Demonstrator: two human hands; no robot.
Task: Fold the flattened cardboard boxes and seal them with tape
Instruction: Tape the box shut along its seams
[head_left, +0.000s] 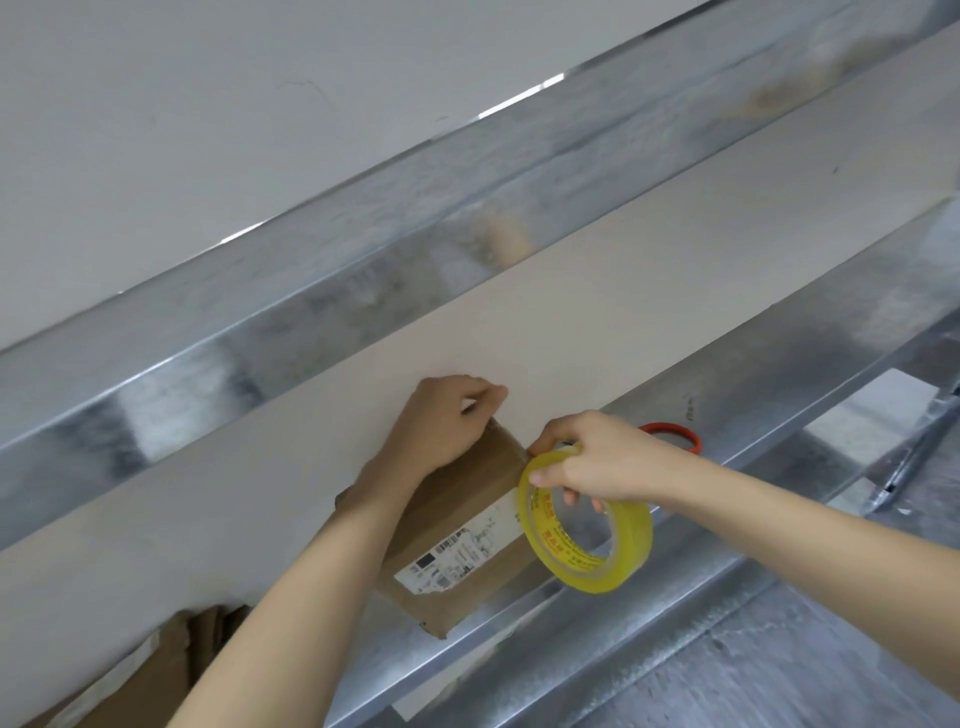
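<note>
Cardboard box (467, 483), brown with white printed label, lying across near edge of pale flat desk (260, 467). Left hand (447, 421): fingers curled over far end of box, holding it. Right hand (597, 462): fingers gripping yellow adhesive-tape roll (628, 545), touching box corner.

Matt brown cardboard box (457, 525), glossy yellow tape roll (587, 525), shiny metal ledge (753, 431).

packing workshop: galvanised steel bench (649, 623), spare cardboard (171, 670), bare wall (156, 104)
</note>
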